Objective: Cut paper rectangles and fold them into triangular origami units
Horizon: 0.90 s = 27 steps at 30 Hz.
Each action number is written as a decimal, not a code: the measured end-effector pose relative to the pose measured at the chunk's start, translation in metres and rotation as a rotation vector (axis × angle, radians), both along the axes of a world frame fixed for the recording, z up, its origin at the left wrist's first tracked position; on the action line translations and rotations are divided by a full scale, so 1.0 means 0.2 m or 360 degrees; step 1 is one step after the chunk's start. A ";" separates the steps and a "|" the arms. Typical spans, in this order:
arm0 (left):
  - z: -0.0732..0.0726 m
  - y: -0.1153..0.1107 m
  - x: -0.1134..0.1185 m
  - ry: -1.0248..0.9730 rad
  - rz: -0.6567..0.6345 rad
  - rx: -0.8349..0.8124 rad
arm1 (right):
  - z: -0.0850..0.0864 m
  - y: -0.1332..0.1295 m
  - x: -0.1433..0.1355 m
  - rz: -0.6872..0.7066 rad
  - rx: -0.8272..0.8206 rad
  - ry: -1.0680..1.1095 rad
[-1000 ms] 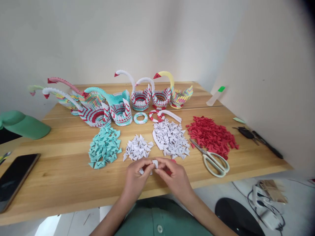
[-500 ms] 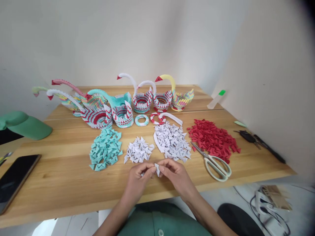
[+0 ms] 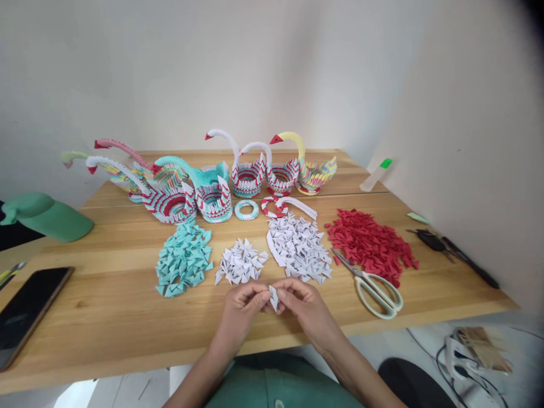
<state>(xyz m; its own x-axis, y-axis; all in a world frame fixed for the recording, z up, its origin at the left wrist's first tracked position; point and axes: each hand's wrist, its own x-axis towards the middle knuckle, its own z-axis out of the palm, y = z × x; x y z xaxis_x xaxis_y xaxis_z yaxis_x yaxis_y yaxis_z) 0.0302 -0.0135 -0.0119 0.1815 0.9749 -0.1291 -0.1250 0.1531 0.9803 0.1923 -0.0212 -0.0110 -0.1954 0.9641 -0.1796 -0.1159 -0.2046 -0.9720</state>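
Near the table's front edge, my left hand [image 3: 242, 306] and my right hand [image 3: 301, 301] meet, both closed on a small folded white paper piece [image 3: 273, 298]. Thumbs and forefingers pinch it from either side; the other fingers are partly hidden behind. Just beyond my hands lies a small pile of white folded paper pieces [image 3: 241, 262], with a larger white pile [image 3: 301, 247] to its right. Teal paper pieces [image 3: 183, 259] are heaped at the left, red ones [image 3: 370, 241] at the right. Scissors [image 3: 374, 289] lie beside my right hand, blades toward the red heap.
Several paper swans [image 3: 212, 201] stand along the back, before a teal-and-white ring [image 3: 246, 210], a red-and-white ring [image 3: 272, 206] and a curved white strip [image 3: 300, 205]. A phone [image 3: 32, 314] and green cap [image 3: 46, 216] are left; keys [image 3: 430, 239] and a black pen-like object [image 3: 470, 260] right.
The view has shifted slightly. Both hands keep hold of the white paper piece, which is turned a little between the fingertips.
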 end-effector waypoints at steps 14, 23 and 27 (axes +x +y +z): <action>0.00 -0.04 0.00 0.0667 0.0178 0.0611 | 0.08 -0.03 -0.01 -0.0010 0.0588 -0.0802; 0.01 -0.05 0.01 0.0683 0.0213 0.0468 | 0.09 -0.04 -0.03 -0.0120 0.0701 -0.0908; -0.01 -0.04 0.02 0.0596 0.0168 0.0358 | 0.08 -0.06 -0.05 -0.0150 0.0841 -0.0952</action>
<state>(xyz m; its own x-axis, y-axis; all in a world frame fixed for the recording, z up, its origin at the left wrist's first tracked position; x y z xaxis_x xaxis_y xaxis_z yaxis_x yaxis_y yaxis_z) 0.0333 -0.0212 -0.0143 0.0610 0.9969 0.0506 0.2413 -0.0639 0.9683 0.1831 -0.0325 0.0053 -0.1241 0.9586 0.2563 0.4613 0.2844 -0.8404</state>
